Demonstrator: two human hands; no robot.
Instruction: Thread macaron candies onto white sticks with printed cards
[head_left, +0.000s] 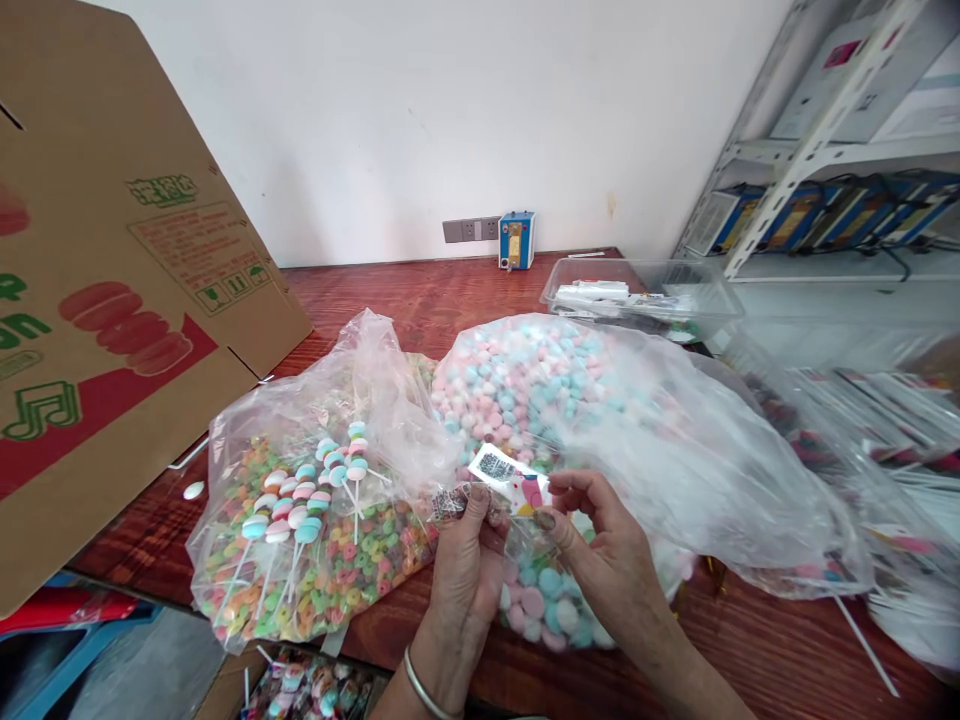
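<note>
My left hand (471, 550) wears a bangle at the wrist and pinches a small printed wrapper (491, 468), white with dark print and a coloured picture. The thumb and fingers of my right hand (611, 545) close on the wrapper's right end. A crinkled, dark-printed piece of film (448, 502) sticks out beside my left thumb. Below and behind my hands lies a clear bag of pink, blue and white round candies (517, 385). To the left, candy lollipops (289, 505) with stacked pastel pieces on white sticks rest on a bag of coloured ring-shaped candies (352, 575).
A tall cardboard box (150, 250) stands at the left. A clear plastic bin (637, 290) and stacked packaging (862, 420) sit to the right. Below the table edge is a box of wrapped candies (307, 685). A blue device (517, 240) stands by the wall.
</note>
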